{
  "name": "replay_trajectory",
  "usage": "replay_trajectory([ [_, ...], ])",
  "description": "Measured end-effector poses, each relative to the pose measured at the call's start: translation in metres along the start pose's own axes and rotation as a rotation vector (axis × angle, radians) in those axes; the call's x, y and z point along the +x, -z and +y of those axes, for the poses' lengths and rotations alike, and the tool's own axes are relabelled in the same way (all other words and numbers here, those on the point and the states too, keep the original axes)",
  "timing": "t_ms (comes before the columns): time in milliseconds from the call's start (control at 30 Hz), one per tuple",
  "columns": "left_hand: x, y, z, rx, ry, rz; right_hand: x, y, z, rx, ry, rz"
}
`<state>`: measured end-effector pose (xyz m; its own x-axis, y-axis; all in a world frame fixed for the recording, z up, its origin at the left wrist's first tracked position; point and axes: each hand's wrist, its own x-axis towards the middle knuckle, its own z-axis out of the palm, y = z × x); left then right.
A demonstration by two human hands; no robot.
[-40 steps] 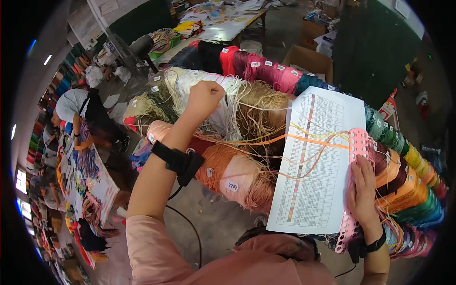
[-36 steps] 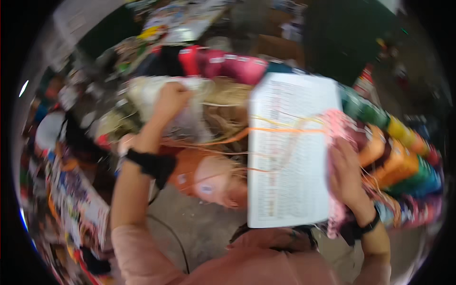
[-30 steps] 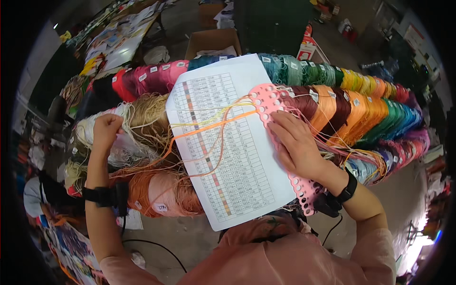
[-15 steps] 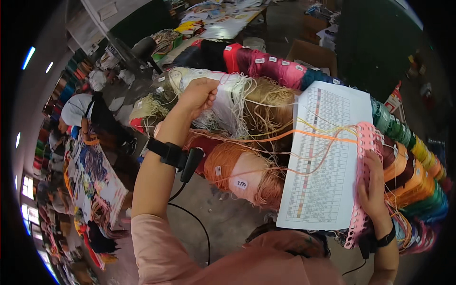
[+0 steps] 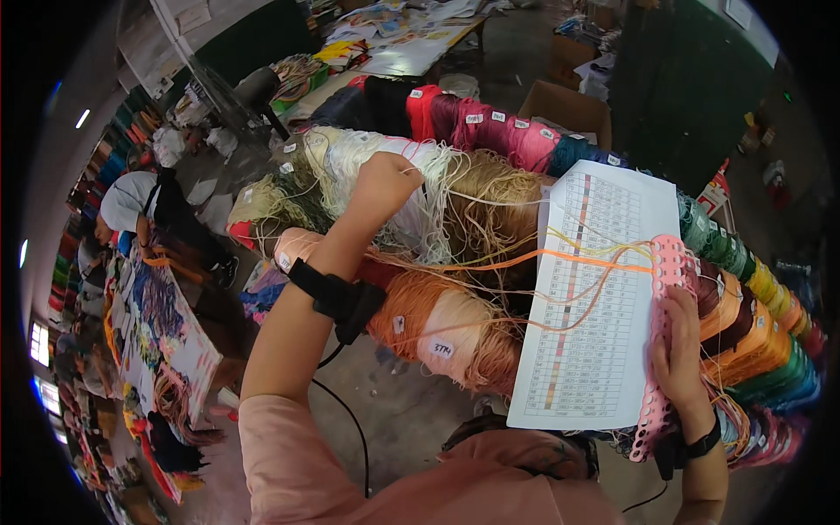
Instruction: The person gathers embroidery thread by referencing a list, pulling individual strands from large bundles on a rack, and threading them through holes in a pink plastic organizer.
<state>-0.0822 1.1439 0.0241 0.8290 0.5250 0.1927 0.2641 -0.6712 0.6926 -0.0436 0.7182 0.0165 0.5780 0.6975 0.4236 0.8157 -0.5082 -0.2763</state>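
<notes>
The sheet lies over the yarn rows, the strip along its right edge, the carton behind them.

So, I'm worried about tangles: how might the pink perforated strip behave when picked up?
The pink strip is probably light for its size, being full of holes. It may flex a little, since it's long and narrow. The orange threads running to it would likely drag along and could snag.

I see an open brown cardboard box, white paper-strewn table left of it, grey-shirted co-worker bending far left.
</notes>
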Motion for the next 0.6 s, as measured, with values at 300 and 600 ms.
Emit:
replay_trajectory([
  [300,0.001,-0.014,-0.016,-0.269,0.067,-0.151,-0.003,-0.003,0.002,-0.042,-0.006,0.009],
  [600,-0.013,0.016,0.003,-0.374,0.188,-0.162,0.0,0.005,0.001,-0.006,0.014,-0.009],
])
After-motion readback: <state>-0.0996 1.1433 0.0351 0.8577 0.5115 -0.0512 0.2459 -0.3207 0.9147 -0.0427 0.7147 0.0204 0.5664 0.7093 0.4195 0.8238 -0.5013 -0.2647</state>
